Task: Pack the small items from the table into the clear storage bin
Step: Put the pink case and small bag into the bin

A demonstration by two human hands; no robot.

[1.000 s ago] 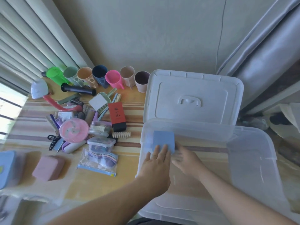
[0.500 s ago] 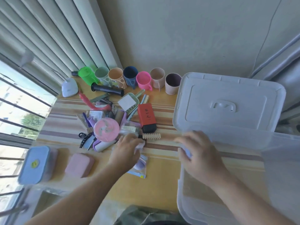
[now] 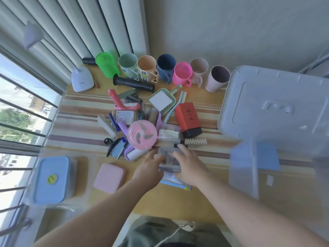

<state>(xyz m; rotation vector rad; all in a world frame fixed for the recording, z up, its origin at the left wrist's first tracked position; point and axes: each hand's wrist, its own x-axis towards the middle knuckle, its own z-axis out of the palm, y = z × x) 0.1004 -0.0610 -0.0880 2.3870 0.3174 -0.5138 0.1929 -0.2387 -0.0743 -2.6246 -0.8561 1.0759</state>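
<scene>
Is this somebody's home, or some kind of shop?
Most likely a home, at a table beside a window. Vertical blinds hang by the barred window, a row of household cups lines the wall, and both hands sort through toiletry odds and ends.

Small clear lidded box (image 3: 169, 158) sits at the near edge of the item pile, partly on a zip pouch (image 3: 175, 181), flanked by both hands. Clear storage bin (image 3: 249, 168) stands at the right, blue pad (image 3: 263, 155) inside, with its lid (image 3: 277, 104) propped behind. Rest of the pile (image 3: 142, 122) lies mid-table, unpacked.
</scene>
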